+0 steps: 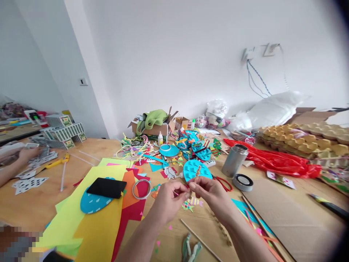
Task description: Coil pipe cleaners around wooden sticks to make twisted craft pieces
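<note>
1. Flask (235, 160), silver, upright and uncapped on the wooden table (100, 147).
2. Lid (243, 182), lying just beside the flask, on its near side.
3. Strip (199, 170), tan and wavy, held up to the left of the flask, between the wearer's two hands.
4. Right hand (214, 196), nearer the wearer than the flask and to its left; thumb and fingers pinched on the strip, whose upper end rises above them.
5. Left hand (169, 202), farther left of the flask; thumb and fingertips closed on the strip's lower part.
6. Blue disc (188, 167), bearing raised squares, left of the flask and partly behind the right hand.
7. Scissors (227, 185), red-handled, just left of the flask's foot, partly covered.
8. Thin stick (201, 240), left of the flask and much nearer the wearer.
9. Phone (107, 187), black, well left of the flask, resting partly over a blue oval (92, 203).
10. Red bag (272, 160), crumpled, to the right of the flask.
11. Egg trays (305, 142), stacked, farther right of the flask.
12. Glue gun (57, 162), yellow, far left of the flask, near a co-worker's hand (25, 154).
</note>
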`<control>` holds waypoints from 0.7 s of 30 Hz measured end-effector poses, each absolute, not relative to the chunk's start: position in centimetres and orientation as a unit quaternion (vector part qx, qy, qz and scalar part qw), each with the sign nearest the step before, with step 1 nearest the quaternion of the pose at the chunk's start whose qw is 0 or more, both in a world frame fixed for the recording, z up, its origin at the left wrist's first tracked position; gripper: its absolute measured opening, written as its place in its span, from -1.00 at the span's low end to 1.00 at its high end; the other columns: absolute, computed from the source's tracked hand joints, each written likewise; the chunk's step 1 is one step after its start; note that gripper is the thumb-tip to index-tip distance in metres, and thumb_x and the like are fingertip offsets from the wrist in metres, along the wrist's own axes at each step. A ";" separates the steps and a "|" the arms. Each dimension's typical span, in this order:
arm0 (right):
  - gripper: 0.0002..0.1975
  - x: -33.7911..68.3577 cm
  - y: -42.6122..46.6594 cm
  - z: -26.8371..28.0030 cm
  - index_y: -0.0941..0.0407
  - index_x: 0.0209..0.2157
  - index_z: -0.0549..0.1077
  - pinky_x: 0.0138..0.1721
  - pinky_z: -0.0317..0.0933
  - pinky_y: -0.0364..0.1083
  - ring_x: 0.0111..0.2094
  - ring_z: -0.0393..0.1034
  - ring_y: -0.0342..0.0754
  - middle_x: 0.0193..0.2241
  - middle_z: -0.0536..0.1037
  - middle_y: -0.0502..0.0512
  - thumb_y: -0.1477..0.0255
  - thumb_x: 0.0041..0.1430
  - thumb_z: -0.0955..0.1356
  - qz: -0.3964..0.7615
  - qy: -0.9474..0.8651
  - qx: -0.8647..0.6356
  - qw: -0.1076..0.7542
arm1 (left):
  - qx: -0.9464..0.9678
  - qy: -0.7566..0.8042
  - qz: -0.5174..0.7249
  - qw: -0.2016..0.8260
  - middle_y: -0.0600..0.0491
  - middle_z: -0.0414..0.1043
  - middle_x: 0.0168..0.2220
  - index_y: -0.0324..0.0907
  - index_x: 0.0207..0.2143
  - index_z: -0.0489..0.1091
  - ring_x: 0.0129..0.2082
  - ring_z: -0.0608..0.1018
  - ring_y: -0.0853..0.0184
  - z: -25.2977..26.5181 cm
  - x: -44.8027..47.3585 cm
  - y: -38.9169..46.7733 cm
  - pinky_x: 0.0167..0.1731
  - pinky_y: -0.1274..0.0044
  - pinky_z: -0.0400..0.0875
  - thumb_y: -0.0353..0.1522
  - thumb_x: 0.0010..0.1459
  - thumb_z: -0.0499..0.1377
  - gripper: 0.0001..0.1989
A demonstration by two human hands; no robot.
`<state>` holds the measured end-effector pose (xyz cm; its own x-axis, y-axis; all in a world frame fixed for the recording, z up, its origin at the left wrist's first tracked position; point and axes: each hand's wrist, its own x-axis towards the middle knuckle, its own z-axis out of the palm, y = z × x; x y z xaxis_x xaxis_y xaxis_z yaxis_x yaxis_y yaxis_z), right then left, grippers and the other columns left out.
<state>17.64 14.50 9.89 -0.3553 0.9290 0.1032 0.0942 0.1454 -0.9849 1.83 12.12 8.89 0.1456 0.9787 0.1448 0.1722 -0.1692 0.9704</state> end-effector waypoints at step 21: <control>-0.71 18.6 14.5 10.9 0.18 -0.45 0.49 -0.48 0.08 -0.17 -0.54 0.20 -0.17 -0.61 0.41 -0.03 0.21 -0.04 0.41 0.485 -0.561 -0.424 0.519 | 0.532 0.486 0.452 0.526 0.02 0.47 -0.52 -0.29 -0.44 0.42 -0.54 0.46 0.39 8.3 2.0 12.3 -0.49 0.56 0.35 -0.33 -0.18 0.33 -0.75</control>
